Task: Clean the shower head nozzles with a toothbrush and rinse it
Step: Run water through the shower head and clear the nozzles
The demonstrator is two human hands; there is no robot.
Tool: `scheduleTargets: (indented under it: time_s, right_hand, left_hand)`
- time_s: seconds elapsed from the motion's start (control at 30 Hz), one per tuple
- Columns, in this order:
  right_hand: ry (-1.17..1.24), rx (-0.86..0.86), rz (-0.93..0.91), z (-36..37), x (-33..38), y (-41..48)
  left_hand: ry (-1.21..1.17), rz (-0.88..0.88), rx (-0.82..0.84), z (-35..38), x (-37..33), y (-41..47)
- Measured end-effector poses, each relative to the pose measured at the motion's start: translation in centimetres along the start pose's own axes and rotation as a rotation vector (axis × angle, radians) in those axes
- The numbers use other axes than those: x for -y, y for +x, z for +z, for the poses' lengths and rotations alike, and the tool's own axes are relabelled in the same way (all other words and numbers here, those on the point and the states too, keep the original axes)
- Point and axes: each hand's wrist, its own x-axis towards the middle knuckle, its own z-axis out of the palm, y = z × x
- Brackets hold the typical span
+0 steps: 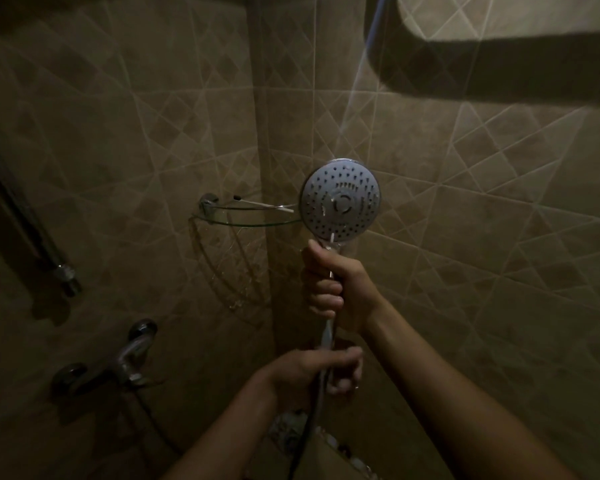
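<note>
A round grey shower head [340, 202] is held upright with its nozzle face turned toward me, in front of the tiled corner. My right hand [336, 289] grips its handle just below the head. Lower down, my left hand [316, 372] is curled round the bottom of the handle where the dark hose [307, 431] joins it. A thin white stick with a dark tip [264, 203], perhaps the toothbrush, lies across the glass corner shelf [243, 222] just left of the head. Neither hand holds it.
The room is dim, with tan tiled walls all round. A chrome mixer tap [129, 358] is mounted low on the left wall. A chrome rail [25, 220] runs down the far left. A dark broad shape [499, 64] crosses the top right.
</note>
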Motion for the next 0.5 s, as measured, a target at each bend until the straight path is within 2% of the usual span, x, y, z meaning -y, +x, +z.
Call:
scheduleTargets:
  time_s: [0.07, 0.17, 0.27, 0.37, 0.43, 0.5]
  right_hand:
    - [-0.062, -0.058, 0.004, 0.5, 0.4, 0.0]
    - [-0.194, -0.377, -0.002, 1.1, 0.4, 0.1]
    - [-0.314, -0.648, -0.083, 0.9, -0.3, 0.9]
    - [-0.491, -0.742, -0.18, 0.4, -1.2, 1.6]
    - [-0.6, -0.777, -0.204, 0.0, -1.9, 1.9]
    - [-0.664, -0.808, -0.195, -0.3, -2.4, 2.2]
  left_hand:
    - [-0.068, -0.039, -0.057, 0.6, 0.3, 0.4]
    - [-0.082, -0.005, -0.42, 0.9, 1.0, 1.5]
    - [0.049, 0.047, -0.685, 1.0, 1.3, 2.9]
    - [0.085, 0.14, -0.914, 0.8, 2.0, 4.4]
    - [0.118, 0.206, -0.997, 0.1, 2.9, 5.4]
    - [0.144, 0.195, -1.027, -0.5, 3.5, 6.0]
